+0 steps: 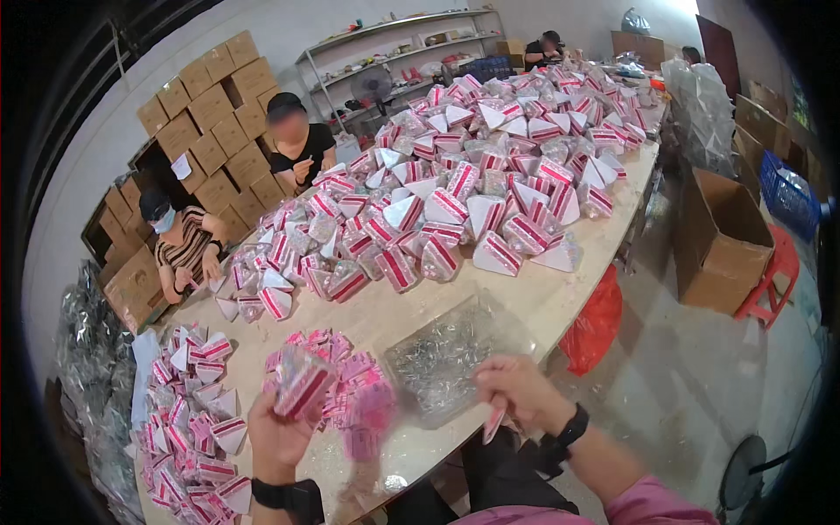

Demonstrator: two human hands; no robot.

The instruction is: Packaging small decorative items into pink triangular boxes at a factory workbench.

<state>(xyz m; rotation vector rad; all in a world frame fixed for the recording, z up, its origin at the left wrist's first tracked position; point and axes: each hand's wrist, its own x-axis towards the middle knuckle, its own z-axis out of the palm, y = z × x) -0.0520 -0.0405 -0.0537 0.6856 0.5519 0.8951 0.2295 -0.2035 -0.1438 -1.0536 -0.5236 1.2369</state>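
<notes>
My left hand [282,435] grips a wedge-shaped packet [304,382], clear-wrapped with pink and white bands like a slice of cake. It is raised over a loose heap of pink printed cards [363,385]. Beside the right edge of a clear plastic tray [518,325], my right hand [523,391] is closed. A slim pinkish piece [495,418] sticks out below its fingers; its kind is not plain. Inside the tray lie many small shiny metal pieces [437,359], too fine to name.
A large mound of similar wedge packets [472,188] covers the far table; a smaller pile [197,420] lies at left. Two people sit along the left side, others at the far end. Right of the table stand an open cardboard box [717,245] and a red stool [779,276].
</notes>
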